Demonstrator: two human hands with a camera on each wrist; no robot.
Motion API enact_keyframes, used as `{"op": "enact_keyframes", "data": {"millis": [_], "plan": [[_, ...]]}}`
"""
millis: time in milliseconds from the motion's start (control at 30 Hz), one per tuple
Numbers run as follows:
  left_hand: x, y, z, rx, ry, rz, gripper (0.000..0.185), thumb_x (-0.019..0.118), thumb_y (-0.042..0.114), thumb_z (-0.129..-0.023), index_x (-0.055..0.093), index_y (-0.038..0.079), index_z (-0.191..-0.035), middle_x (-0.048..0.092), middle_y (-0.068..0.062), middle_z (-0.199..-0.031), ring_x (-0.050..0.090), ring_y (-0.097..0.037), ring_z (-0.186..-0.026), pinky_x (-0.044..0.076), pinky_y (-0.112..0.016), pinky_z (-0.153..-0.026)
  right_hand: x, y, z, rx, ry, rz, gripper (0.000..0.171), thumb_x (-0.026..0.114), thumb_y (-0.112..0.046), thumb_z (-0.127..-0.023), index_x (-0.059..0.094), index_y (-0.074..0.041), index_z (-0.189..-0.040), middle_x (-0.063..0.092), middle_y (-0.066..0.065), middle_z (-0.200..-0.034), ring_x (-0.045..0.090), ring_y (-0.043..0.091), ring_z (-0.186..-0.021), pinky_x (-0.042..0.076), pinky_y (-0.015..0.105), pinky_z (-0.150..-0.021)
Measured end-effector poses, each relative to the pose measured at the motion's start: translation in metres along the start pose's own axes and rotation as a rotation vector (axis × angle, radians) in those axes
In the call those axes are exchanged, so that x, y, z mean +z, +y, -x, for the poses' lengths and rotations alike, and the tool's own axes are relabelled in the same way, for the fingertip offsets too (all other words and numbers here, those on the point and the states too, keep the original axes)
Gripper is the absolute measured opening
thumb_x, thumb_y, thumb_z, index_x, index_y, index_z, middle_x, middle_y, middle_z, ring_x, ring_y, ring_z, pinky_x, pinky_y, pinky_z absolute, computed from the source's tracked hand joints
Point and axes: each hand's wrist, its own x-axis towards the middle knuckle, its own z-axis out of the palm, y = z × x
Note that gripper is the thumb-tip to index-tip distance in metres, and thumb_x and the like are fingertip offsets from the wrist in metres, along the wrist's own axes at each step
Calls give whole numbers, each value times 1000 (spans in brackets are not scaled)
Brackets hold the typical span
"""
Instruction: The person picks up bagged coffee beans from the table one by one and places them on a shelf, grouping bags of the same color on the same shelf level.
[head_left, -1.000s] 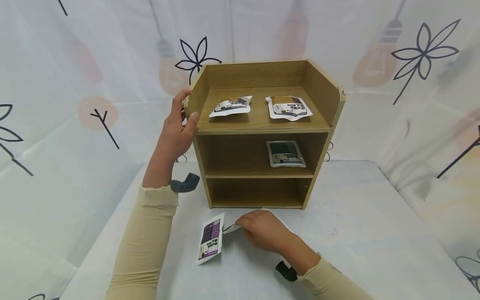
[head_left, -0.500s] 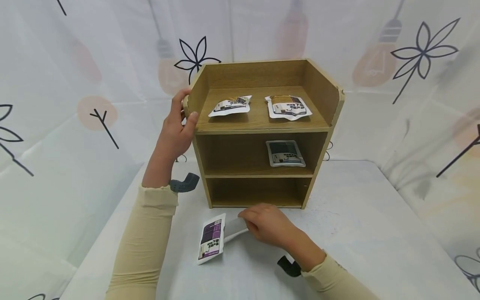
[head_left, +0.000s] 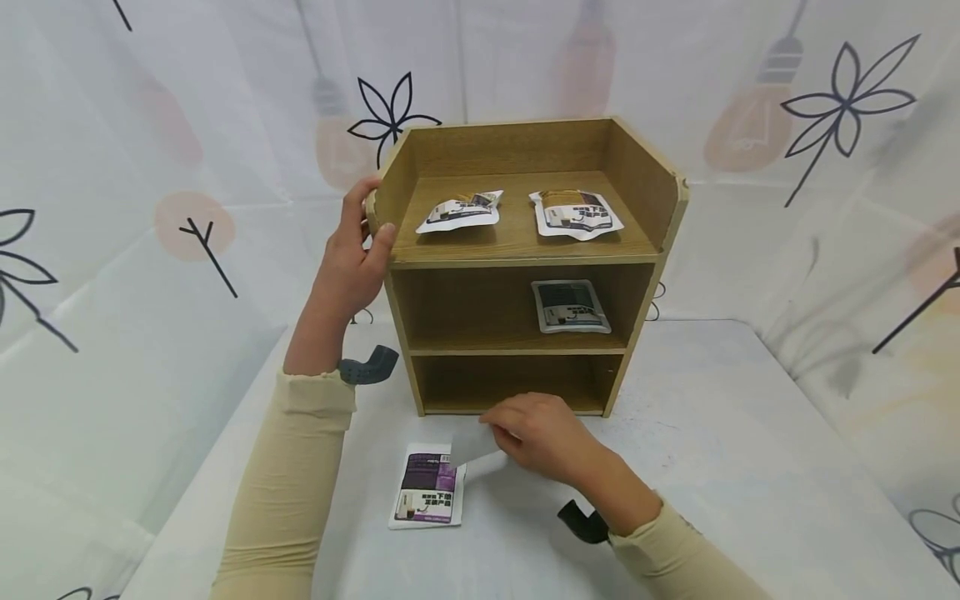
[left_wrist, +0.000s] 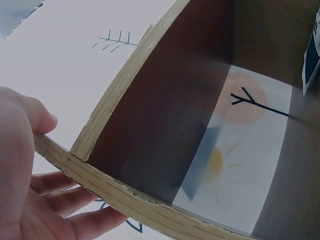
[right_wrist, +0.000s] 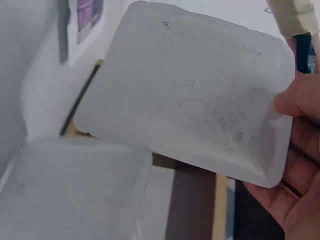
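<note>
The pouch (head_left: 474, 444) is off the table (head_left: 712, 467), pinched in the right hand (head_left: 543, 435) just in front of the shelf (head_left: 525, 250), level with its bottom compartment. In the right wrist view the pouch (right_wrist: 187, 97) shows its plain silver side, speckled with small dark marks, with the thumb on its right edge and the fingers (right_wrist: 280, 200) curled underneath. Another pouch, the purple one (head_left: 427, 497), lies flat on the table just left of and below the held one, label up, not touching the hand.

The left hand (head_left: 351, 258) grips the upper left side panel of the shelf, thumb on the front edge and fingers wrapped round behind. The left wrist view shows the thumb (left_wrist: 20, 145) pressed on the chipped wooden edge and the fingers (left_wrist: 65, 220) on the outer face.

On the top shelf lie two pouches, a left one (head_left: 461, 211) and a right one (head_left: 576, 213), a little apart. A dark pouch (head_left: 570, 306) lies in the middle compartment, toward the right. The bottom compartment holds nothing that shows. A patterned white curtain (head_left: 187, 125) hangs behind.
</note>
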Motion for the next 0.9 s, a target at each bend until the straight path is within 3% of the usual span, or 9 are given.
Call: {"op": "enact_keyframes", "data": {"millis": [333, 900], "plan": [[0, 1, 0, -10, -1, 5, 50, 36, 38, -100, 15, 47, -144, 36, -9, -152, 41, -29, -138, 44, -54, -102, -17, 4, -7, -51, 113, 18, 21, 75, -9, -80, 74, -17, -100, 75, -7, -93, 70, 8, -84, 56, 24, -72], [0, 1, 1, -8, -2, 6, 50, 36, 37, -101, 15, 48, -144, 37, -10, -151, 42, -29, -138, 44, -56, -102, -45, 14, -23, -105, 287, -2, 27, 79, -1, -75, 73, -5, -101, 72, 3, -92, 70, 15, -83, 58, 27, -73]]}}
